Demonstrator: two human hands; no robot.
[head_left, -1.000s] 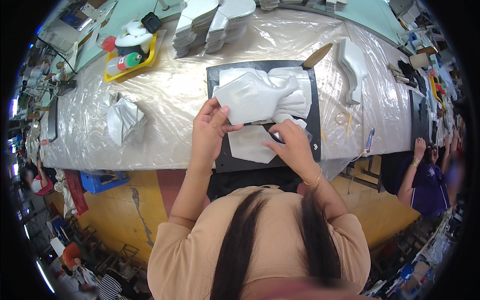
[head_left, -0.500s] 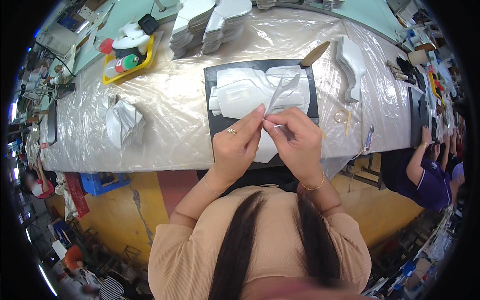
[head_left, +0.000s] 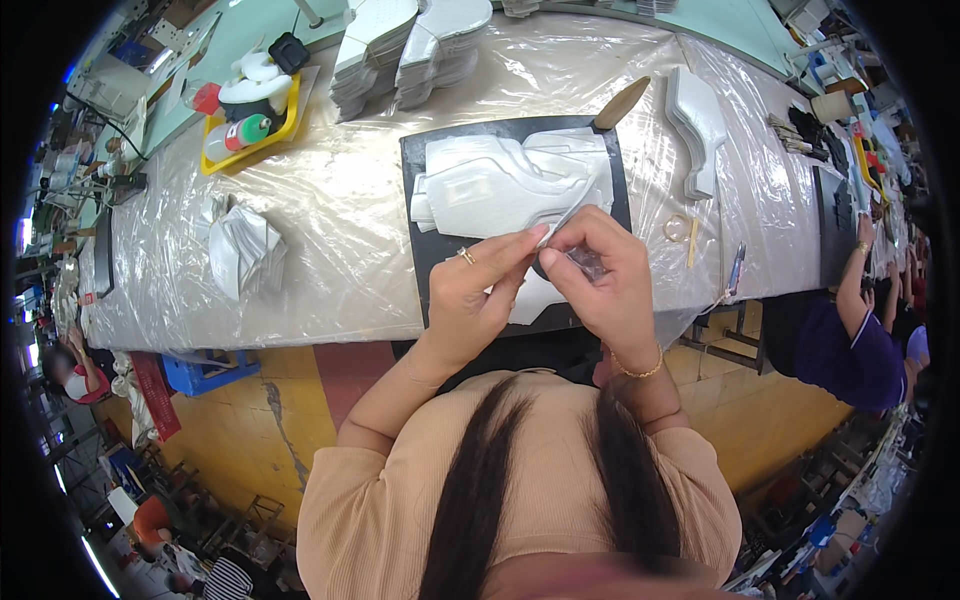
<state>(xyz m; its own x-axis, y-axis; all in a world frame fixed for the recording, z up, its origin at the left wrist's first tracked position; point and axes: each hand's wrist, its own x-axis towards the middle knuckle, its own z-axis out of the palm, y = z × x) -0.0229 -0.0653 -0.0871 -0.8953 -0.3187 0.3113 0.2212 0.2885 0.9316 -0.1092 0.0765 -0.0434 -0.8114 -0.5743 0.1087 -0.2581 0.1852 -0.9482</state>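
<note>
Pinched a thin white piece point(head_left: 570, 212) in left hand point(head_left: 468, 303) and right hand point(head_left: 612, 285), above a black board point(head_left: 413, 155) bearing white sheets point(head_left: 480, 185).

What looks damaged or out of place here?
The yellow floor at lower left has a dark, jagged mark, perhaps a crack. The white pile at left lies loosely fanned, unlike the tidier stacks at top.
</note>
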